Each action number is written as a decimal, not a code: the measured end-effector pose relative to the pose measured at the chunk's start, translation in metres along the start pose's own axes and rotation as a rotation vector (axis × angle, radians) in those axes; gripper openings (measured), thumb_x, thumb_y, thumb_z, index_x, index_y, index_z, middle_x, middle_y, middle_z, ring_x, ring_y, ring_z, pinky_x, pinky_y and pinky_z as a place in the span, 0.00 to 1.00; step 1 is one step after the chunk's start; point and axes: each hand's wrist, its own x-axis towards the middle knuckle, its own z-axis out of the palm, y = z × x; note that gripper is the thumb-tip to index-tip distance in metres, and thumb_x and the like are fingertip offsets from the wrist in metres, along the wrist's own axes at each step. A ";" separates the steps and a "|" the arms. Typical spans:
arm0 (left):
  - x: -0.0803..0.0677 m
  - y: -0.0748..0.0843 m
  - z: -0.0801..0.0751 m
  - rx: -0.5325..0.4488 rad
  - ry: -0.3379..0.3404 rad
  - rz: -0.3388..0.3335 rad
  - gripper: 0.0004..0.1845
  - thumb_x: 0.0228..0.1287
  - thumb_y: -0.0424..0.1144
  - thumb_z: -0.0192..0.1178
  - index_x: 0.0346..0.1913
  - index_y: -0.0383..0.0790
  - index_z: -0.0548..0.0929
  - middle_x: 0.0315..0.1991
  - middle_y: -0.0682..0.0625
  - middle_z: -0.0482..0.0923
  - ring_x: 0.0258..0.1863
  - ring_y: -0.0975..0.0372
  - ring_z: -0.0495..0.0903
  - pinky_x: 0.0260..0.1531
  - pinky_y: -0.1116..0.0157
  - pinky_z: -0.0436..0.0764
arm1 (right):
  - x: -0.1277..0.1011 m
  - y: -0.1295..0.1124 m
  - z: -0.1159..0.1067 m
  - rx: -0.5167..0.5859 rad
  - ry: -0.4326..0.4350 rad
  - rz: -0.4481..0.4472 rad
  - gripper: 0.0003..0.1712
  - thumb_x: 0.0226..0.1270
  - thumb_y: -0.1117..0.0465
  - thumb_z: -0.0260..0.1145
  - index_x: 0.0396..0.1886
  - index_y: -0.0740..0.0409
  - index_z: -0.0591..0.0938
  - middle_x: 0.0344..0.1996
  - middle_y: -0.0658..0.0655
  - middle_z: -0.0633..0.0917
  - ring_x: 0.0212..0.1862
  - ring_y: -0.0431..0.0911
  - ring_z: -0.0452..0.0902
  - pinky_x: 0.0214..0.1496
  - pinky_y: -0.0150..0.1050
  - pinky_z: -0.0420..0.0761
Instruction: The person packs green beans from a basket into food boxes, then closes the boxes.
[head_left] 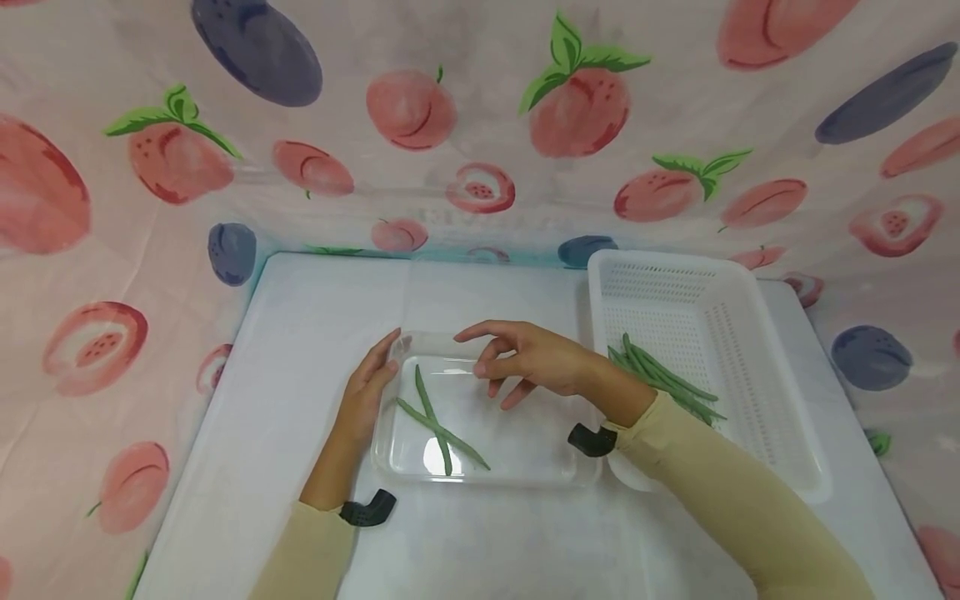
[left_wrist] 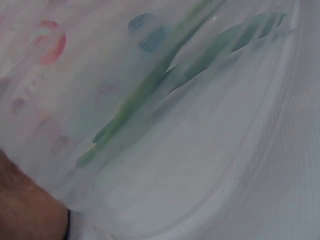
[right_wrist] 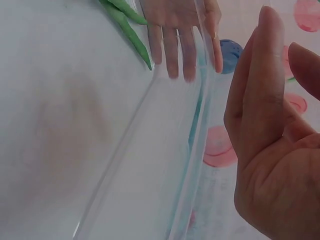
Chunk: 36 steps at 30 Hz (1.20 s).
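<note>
Two green beans (head_left: 442,432) lie crossed in the left part of a clear plastic container (head_left: 517,481). My left hand (head_left: 367,390) rests along the container's left side. In the right wrist view its straight fingers (right_wrist: 171,52) show through the clear wall, and in the head view the thumb lies at the rim. Above the container's far right part hovers my right hand (head_left: 536,362), with fingers spread and slightly bent and nothing between them. The left wrist view is blurred and shows the green beans (left_wrist: 145,90) through the wall.
At the right stands a white perforated basket (head_left: 780,375), its near left edge close to the container. Several more green beans (head_left: 667,379) lie in it, partly behind the right forearm. A fruit-print sheet (head_left: 487,108) hangs behind and beside the white table (head_left: 300,333).
</note>
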 end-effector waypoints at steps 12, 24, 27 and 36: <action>0.000 0.001 0.001 0.008 0.003 0.002 0.27 0.81 0.50 0.47 0.78 0.57 0.64 0.79 0.62 0.61 0.79 0.57 0.59 0.75 0.44 0.63 | -0.038 -0.004 -0.034 0.018 0.086 -0.029 0.29 0.73 0.58 0.68 0.71 0.45 0.74 0.45 0.59 0.83 0.40 0.52 0.85 0.43 0.54 0.90; -0.001 0.001 0.000 0.016 0.012 -0.024 0.27 0.80 0.53 0.48 0.78 0.58 0.64 0.78 0.62 0.61 0.78 0.54 0.61 0.68 0.41 0.71 | -0.087 0.000 -0.089 0.005 0.158 -0.106 0.23 0.77 0.63 0.62 0.68 0.55 0.73 0.46 0.58 0.82 0.42 0.50 0.84 0.48 0.47 0.90; -0.002 0.002 0.000 0.009 0.010 -0.021 0.28 0.80 0.53 0.48 0.78 0.57 0.64 0.78 0.61 0.62 0.78 0.53 0.62 0.67 0.40 0.72 | -0.099 0.002 -0.103 0.000 0.157 -0.136 0.21 0.77 0.65 0.60 0.67 0.53 0.75 0.47 0.58 0.83 0.43 0.50 0.84 0.49 0.45 0.90; -0.001 0.001 0.000 0.002 0.001 -0.025 0.28 0.80 0.53 0.48 0.79 0.58 0.63 0.79 0.61 0.61 0.77 0.53 0.62 0.66 0.41 0.73 | -0.123 0.030 -0.144 0.013 0.194 -0.140 0.18 0.80 0.66 0.55 0.64 0.51 0.76 0.48 0.51 0.86 0.47 0.48 0.85 0.53 0.42 0.88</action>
